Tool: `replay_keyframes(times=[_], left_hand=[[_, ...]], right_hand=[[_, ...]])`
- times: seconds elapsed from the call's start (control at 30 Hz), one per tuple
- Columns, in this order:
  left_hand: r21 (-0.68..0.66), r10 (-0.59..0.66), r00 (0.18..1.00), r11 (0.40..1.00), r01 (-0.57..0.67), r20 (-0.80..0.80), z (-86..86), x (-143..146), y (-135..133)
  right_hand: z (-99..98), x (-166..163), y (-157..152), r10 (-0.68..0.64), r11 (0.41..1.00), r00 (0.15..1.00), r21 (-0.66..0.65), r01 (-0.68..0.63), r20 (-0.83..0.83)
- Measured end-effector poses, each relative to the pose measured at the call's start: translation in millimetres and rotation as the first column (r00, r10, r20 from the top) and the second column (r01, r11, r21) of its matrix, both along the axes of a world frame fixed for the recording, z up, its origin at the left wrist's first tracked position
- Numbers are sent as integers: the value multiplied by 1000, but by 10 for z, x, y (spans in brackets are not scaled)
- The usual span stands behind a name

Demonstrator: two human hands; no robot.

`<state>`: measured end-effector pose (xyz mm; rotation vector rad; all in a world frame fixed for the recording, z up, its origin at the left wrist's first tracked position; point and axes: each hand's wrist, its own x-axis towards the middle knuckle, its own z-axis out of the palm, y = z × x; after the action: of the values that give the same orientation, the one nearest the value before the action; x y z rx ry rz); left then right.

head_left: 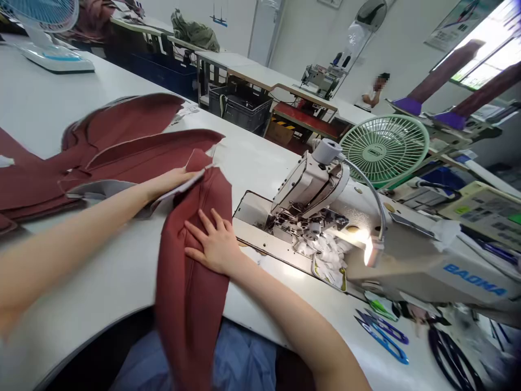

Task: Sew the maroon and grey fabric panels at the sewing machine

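A long maroon fabric piece [195,304] hangs over the table's front edge toward my lap, with a lengthwise seam or fold down it. My right hand [215,241] lies on it, fingers spread flat. At its upper left edge, my left hand [173,182] grips the cloth where a pale grey underside shows; its fingertips are partly hidden. Beyond that hand, stacked maroon fabric panels [134,157] are spread over the white table. Right of the cloth is a sewing machine [313,190], its lamp lit, with white scraps beside the needle area.
Thread snips [382,336] and black-handled scissors [453,358] lie at the front right. A green fan [385,152] stands behind the machine, and a blue-and-white fan [49,32] at the far left. A grey crate [240,108] sits past the table. A person [370,98] is in the background.
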<state>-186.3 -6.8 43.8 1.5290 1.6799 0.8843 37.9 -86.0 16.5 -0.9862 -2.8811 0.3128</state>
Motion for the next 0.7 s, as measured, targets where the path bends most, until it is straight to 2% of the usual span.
replay_keyframes(times=[0.07,0.13,0.2,0.23,0.27,0.3,0.33,0.37,0.43,0.47,0.53,0.6,0.7], left_hand=[[-15,53,997,998,-54,-54,47,-65,112],[109,134,983,987,-120,-129,185,-111,122],[227,120,976,971,-78,-181,362,-147,-26],[220,32,980,976,11,-195,443,-168,-161],[153,-107,973,978,140,-206,508,-195,-329],[42,-281,937,954,296,-210,553,-232,-519],[-49,-433,882,900,432,-185,574,-277,-720],[-93,-512,845,859,503,-155,573,-330,-919],[-146,-565,811,825,547,-155,505,-443,-1273],[-170,-539,817,842,512,-204,443,-489,-1416],[-187,-391,823,920,344,-411,273,-525,-1624],[-149,-284,747,958,244,-602,67,-459,-1742],[-58,-273,661,943,328,-699,-205,-198,-1796]], right_hand=[[-59,-172,145,-106,992,993,69,102,54],[-87,-298,281,-211,974,974,107,201,88],[-95,-342,404,-269,957,960,133,257,79],[-97,-335,457,-282,952,957,146,271,62],[-97,-314,502,-286,948,957,157,276,43],[-97,-285,540,-287,946,958,165,279,25],[-96,-254,572,-287,944,958,172,281,8],[-96,-226,598,-289,942,957,178,285,-8],[-96,-189,639,-285,940,958,186,287,-34],[-98,-181,656,-279,941,959,189,282,-44],[-102,-184,683,-249,947,966,193,256,-65],[-104,-202,698,-206,957,975,190,218,-81],[-95,-243,697,-187,963,979,182,199,-81]])
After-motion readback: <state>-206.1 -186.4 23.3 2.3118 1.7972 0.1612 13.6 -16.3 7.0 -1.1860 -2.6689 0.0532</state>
